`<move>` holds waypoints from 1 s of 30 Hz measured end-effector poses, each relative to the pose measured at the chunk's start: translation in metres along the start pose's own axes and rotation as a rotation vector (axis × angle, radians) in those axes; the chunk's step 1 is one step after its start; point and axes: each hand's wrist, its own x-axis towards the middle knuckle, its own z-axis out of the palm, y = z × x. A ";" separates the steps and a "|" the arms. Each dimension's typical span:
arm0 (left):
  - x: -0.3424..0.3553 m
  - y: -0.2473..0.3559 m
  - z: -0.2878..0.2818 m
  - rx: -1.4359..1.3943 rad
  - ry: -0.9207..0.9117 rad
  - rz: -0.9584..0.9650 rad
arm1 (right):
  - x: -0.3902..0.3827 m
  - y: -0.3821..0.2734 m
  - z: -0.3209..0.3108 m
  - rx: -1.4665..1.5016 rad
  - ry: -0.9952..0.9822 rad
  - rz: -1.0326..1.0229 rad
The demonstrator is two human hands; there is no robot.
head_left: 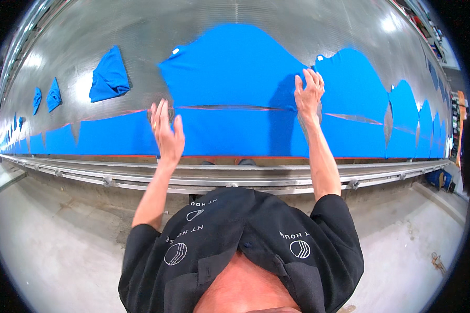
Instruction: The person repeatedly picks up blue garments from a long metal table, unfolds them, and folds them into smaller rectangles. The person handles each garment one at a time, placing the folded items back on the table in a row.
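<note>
A large blue fabric panel (230,68) with a curved far edge lies flat in front of me, with a small white tag at its left corner. Below it runs a blue fabric band (230,133), its upper edge close to the panel with a thin gap between them. My left hand (167,135), fingers stretched, is over the band near the panel's lower left corner. At the panel's right edge is my right hand (309,94), its fingers extended beside a second curved blue panel (350,78). Neither hand shows anything gripped; whether the fingertips press the cloth is hard to tell.
Everything lies on a long shiny metal table (146,31). A folded blue fabric piece (109,78) and smaller ones sit to the left; several more curved panels continue rightward. Metal rails (230,180) run along the near edge, with a pale floor (62,240) below.
</note>
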 end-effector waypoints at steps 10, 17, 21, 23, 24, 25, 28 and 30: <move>0.221 0.035 0.157 0.270 -0.293 0.326 | 0.099 -0.064 0.088 0.071 -0.239 -0.231; 0.235 0.041 0.205 0.307 -0.349 0.367 | 0.112 -0.073 0.106 0.041 -0.296 -0.193; 0.228 0.033 0.204 0.256 -0.254 0.427 | 0.108 -0.070 0.109 0.039 -0.299 -0.263; 0.236 0.032 0.203 0.169 -0.186 0.451 | 0.113 -0.072 0.112 0.059 -0.285 -0.287; 0.239 0.033 0.202 0.144 -0.188 0.442 | 0.115 -0.073 0.113 0.075 -0.288 -0.288; 0.244 0.034 0.201 0.066 -0.151 0.431 | 0.119 -0.074 0.115 0.086 -0.289 -0.286; 0.260 0.042 0.199 -0.022 -0.187 0.326 | 0.128 -0.076 0.122 0.127 -0.263 -0.301; 0.266 0.047 0.199 0.026 -0.205 0.266 | 0.133 -0.075 0.128 0.139 -0.254 -0.312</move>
